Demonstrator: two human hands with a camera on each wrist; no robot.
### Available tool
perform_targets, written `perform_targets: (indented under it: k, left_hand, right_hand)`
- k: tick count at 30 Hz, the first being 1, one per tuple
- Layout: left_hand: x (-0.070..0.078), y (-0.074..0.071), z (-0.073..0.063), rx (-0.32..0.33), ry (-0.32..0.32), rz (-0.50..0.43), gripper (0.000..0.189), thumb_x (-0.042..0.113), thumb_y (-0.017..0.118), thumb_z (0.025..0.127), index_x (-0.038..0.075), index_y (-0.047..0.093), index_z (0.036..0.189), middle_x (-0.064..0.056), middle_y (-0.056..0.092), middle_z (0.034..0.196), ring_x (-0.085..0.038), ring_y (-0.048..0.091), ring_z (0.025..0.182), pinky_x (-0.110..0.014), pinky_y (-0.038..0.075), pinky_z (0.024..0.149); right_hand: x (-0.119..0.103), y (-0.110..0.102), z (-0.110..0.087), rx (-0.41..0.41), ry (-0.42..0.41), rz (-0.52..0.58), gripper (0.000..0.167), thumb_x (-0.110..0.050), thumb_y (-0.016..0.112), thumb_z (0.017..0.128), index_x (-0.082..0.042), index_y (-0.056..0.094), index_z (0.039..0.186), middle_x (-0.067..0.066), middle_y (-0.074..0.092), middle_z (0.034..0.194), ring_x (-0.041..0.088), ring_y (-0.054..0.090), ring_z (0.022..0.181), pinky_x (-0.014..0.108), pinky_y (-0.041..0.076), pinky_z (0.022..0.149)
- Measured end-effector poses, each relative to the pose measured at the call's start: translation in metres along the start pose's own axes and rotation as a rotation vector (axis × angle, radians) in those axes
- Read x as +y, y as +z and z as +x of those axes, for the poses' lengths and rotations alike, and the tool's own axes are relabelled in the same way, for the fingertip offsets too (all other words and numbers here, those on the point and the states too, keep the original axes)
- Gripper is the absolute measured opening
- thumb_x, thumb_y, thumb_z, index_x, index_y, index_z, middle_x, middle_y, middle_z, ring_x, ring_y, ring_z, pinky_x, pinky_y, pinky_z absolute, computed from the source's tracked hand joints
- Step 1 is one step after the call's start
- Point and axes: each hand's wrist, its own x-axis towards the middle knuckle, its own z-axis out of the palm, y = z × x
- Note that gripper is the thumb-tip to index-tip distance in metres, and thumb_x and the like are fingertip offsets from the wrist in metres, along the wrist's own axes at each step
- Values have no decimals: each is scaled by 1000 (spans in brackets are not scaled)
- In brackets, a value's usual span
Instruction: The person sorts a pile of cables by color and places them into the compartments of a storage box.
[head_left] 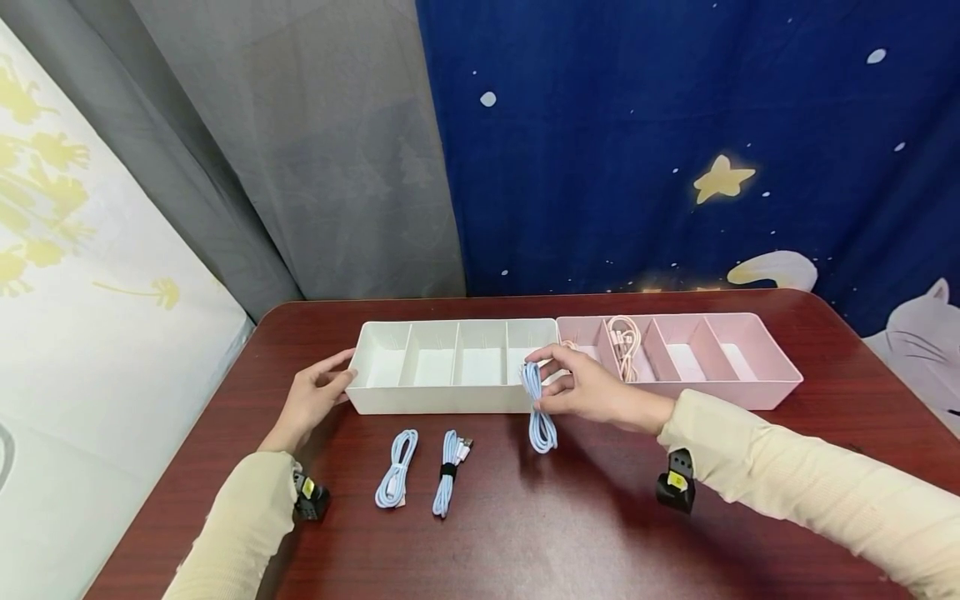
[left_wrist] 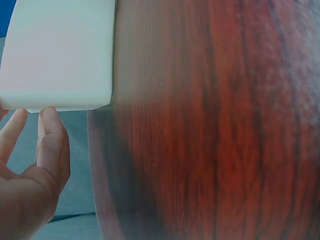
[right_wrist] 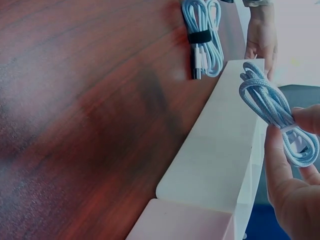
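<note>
My right hand (head_left: 581,387) pinches a coiled light-blue cable (head_left: 542,421) by its upper part, in front of the rightmost compartment of the white divided box (head_left: 435,400). The right wrist view shows thumb and fingers around the middle of that blue coil (right_wrist: 267,97), where a pale tie wraps it. At the box's left end, my left hand (head_left: 311,400) touches the end wall with fingers mostly straight; the left wrist view has its fingertips (left_wrist: 50,117) right at the box edge (left_wrist: 60,97). Two more coiled blue cables, one with a white tie (head_left: 397,468) and one with a black strap (head_left: 447,472), lie before the box.
A pink divided box (head_left: 720,393) adjoins the white one on the right. One of its compartments holds a coiled pink cable (head_left: 625,342), and more pink cable shows in its leftmost compartment. Grey and blue curtains (head_left: 600,167) hang behind the dark-red wooden table (head_left: 525,533).
</note>
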Motion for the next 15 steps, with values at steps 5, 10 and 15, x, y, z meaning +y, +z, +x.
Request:
perform_targets:
  k: [5,10,15]
  left_hand:
    - [0,0,0,2,1,1,46,28,54,89,13,45,132,-21,54,108,-5,56,81,-21,49,70]
    - [1,0,-1,2,6,0,45,27,53,89,13,45,131,-21,54,108,-6,56,81,-21,49,70]
    - [1,0,-1,5,11,6,45,27,53,89,13,45,131,-21,55,107,-6,56,81,-21,49,69]
  right_hand:
    - [-3,-4,3,18,45,-8,52,7,65,72,6,42,119,20,48,98,20,60,77,32,51,62]
    - [-4,-8,8,32,57,-24,53,6,65,72,5,41,120,20,48,98,21,60,79,29,50,64]
    - [-4,-11,12,8,30,-31,53,8,64,73,8,40,120,21,47,98,23,60,79,29,50,68]
